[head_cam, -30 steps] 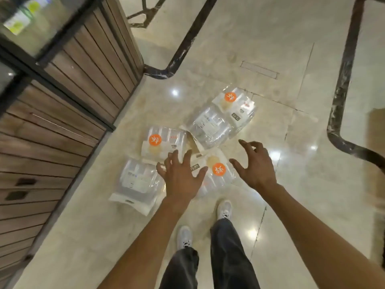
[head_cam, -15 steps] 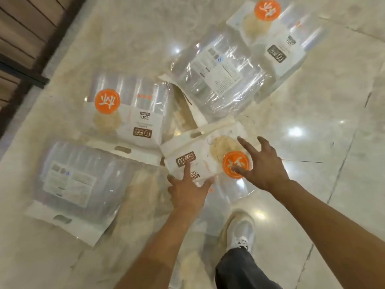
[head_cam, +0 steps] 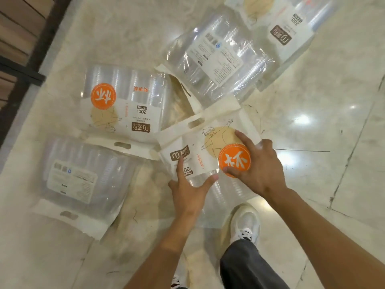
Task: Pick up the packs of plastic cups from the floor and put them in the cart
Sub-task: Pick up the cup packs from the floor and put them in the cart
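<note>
Both hands, left (head_cam: 188,189) and right (head_cam: 257,163), spread open on the nearest pack (head_cam: 208,147), likely to grip its sides for lifting.

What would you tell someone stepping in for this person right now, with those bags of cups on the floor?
Left hand: open, fingers spread on the nearest pack. Right hand: open, fingertips on its orange sticker; neither grips yet.
All five packs lie on the floor: nearest one, front-up pack, label-up pack at left, label-up pack farther off, far pack cut off by the frame.
Done: nothing lifted. Left: all five; no cart in view.
</note>
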